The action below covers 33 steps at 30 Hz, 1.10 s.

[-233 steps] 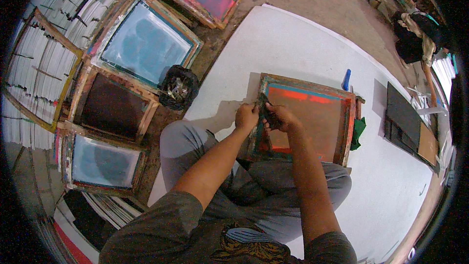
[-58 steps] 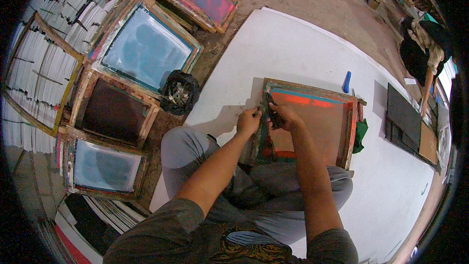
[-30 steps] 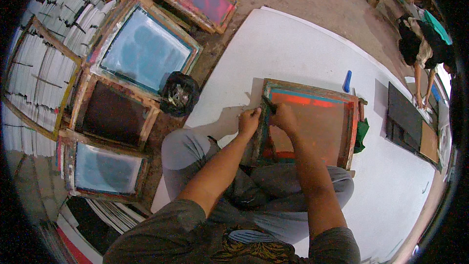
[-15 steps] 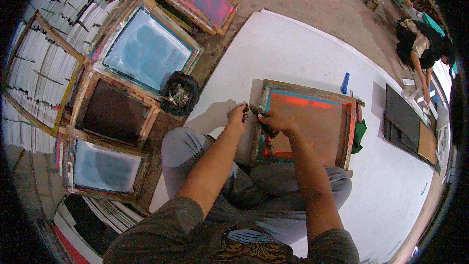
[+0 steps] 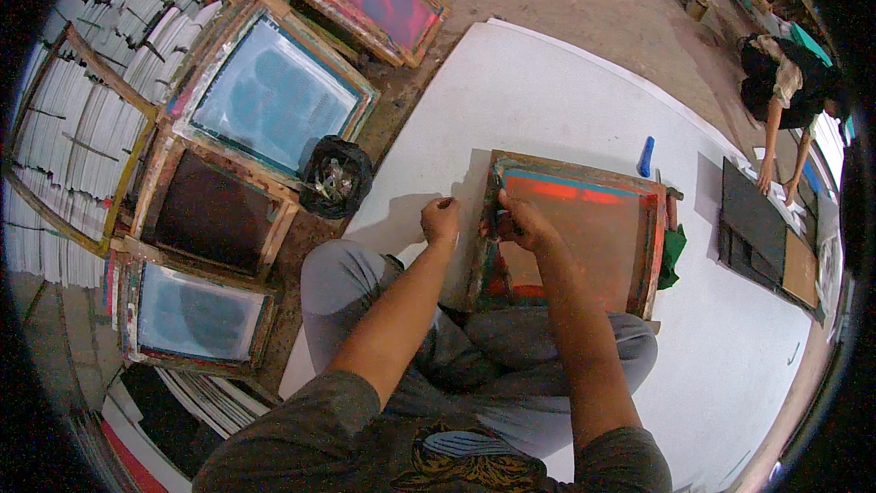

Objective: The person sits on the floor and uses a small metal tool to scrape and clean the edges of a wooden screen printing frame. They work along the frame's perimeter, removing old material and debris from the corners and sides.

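Observation:
My left hand (image 5: pixel 441 221) is closed in a pinch above the white board, just left of a wooden-framed printing screen (image 5: pixel 584 237). What its fingers hold, if anything, is too small to make out. My right hand (image 5: pixel 522 225), over the screen's left side, is wrapped round a dark hand tool (image 5: pixel 495 210), which could be pliers or scissors; the fingers cover much of it. The screen lies flat in front of my crossed legs, its brown mesh edged with orange and blue smears.
A blue-handled tool (image 5: pixel 646 156) and a green cloth (image 5: pixel 672 257) lie by the screen. Left of the white board (image 5: pixel 438 128) are a black plastic bag (image 5: pixel 338 173) and several framed screens (image 5: pixel 274 96). At the far right, a person (image 5: pixel 789 82) bends over papers beside black sheets (image 5: pixel 753 219).
My right hand has turned and drawn slightly away from my left, so the dark tool now points more upward. The left fingers have curled in. The other person's hands have shifted over the papers.

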Each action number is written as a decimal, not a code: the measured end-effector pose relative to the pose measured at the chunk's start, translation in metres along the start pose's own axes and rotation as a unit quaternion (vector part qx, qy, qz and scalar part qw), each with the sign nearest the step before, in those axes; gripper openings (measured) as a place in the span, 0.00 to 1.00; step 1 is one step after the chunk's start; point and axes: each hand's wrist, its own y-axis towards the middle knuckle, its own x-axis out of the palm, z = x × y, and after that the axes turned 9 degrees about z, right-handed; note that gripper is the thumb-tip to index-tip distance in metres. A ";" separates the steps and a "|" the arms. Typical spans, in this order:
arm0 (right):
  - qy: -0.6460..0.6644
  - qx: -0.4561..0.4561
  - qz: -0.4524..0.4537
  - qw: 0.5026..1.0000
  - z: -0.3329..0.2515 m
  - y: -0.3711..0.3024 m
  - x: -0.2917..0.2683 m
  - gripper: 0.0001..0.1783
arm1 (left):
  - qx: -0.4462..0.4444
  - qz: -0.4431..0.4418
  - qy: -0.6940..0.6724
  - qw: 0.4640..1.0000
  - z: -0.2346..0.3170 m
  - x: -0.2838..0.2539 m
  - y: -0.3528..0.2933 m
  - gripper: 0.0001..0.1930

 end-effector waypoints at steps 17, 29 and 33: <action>-0.300 0.047 0.093 0.948 -0.028 0.000 -0.015 0.10 | 0.120 -0.102 0.155 0.975 0.035 0.000 -0.053 0.16; -0.323 -0.091 0.178 0.925 -0.019 -0.014 0.009 0.06 | 0.177 -0.162 0.190 0.952 0.026 0.002 -0.049 0.15; -0.330 -0.116 0.174 0.920 -0.008 -0.002 0.001 0.07 | 0.223 -0.136 0.171 0.950 0.019 0.003 -0.047 0.15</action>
